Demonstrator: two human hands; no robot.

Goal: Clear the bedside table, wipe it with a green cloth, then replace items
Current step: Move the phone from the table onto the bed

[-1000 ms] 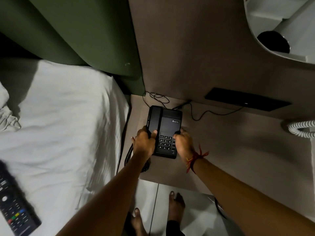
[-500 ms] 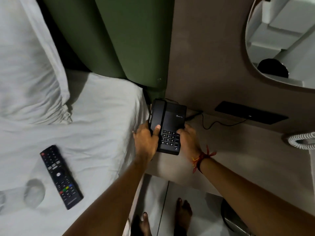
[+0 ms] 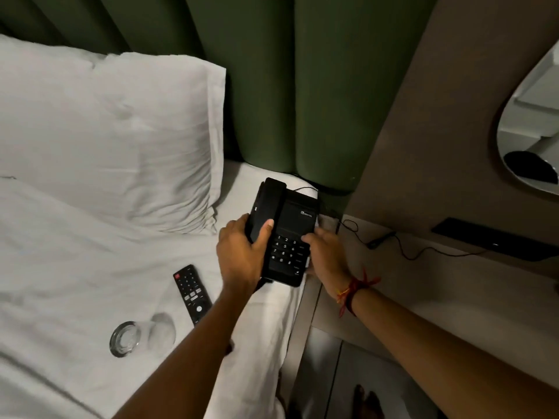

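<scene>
- Telephone (image 3: 284, 234) (black, corded) is hovering over the bed's (image 3: 90, 267) right edge, beside the bedside table (image 3: 423, 291).
- Left hand (image 3: 242, 255) is clamping its handset side; right hand (image 3: 325, 255) is gripping the opposite side.

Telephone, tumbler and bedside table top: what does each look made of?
Telephone: black moulded plastic, matte, with printed keys. Tumbler lying on the bed sheet: clear glass, see-through with a thick base. Bedside table: smooth matte beige surface, probably laminate; hard to tell in this dim light.
</scene>
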